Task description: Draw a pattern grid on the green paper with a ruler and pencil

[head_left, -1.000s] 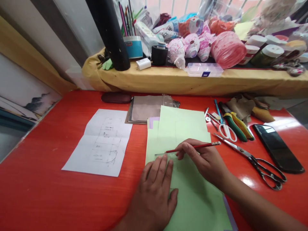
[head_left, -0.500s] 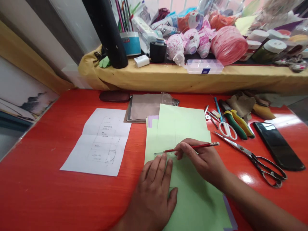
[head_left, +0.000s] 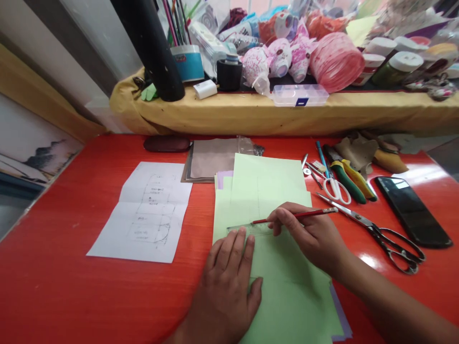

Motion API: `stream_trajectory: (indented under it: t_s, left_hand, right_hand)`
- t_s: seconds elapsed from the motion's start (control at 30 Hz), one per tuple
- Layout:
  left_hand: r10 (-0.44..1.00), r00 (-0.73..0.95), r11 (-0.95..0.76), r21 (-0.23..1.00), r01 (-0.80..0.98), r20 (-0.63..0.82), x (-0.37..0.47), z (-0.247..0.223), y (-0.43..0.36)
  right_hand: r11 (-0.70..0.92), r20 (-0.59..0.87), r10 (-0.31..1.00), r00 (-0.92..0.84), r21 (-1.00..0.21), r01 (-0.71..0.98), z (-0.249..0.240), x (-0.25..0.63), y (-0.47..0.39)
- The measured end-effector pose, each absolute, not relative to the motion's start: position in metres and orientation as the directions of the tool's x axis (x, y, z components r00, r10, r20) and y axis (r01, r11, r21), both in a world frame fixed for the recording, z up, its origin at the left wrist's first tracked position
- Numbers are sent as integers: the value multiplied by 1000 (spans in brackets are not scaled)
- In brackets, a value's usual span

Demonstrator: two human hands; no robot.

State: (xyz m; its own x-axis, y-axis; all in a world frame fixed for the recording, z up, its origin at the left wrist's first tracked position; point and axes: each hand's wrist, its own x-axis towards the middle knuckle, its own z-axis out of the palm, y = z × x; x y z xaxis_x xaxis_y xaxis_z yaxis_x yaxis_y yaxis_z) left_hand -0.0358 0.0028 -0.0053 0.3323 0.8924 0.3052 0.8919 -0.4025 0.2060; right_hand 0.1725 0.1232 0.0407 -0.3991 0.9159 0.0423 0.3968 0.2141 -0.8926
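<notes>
Head cam cuts off my forearms. Left hand (head_left: 229,277) lies flat, half hiding a clear ruler (head_left: 247,226) on matte green paper (head_left: 287,296); right hand (head_left: 311,236) pinches a thin red pencil (head_left: 297,216).

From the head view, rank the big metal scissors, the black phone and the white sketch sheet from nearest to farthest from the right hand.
1. Big metal scissors: just right of the right hand, blades pointing toward it.
2. Black phone: farther right, beyond the scissors.
3. White sketch sheet: far left, past the left hand and green paper.
</notes>
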Motion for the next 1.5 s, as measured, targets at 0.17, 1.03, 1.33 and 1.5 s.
stream_trajectory:
  t_s: [0.17, 1.03, 1.33, 1.5]
  left_hand:
    - [893, 336, -405, 211, 890, 299, -36, -5, 3]
    - [895, 325, -407, 261, 876, 305, -36, -4, 3]
    - [894, 302, -409, 330, 850, 331, -38, -3, 2]
    - [892, 300, -414, 344, 843, 339, -38, -3, 2]
  right_hand:
    - [185, 14, 925, -379, -889, 419, 39, 178, 124]
    - [182, 40, 950, -311, -878, 442, 46, 190, 127]
    - [129, 68, 978, -198, -941, 313, 41, 188, 121]
    - [100, 52, 986, -157, -945, 312, 36, 187, 118]
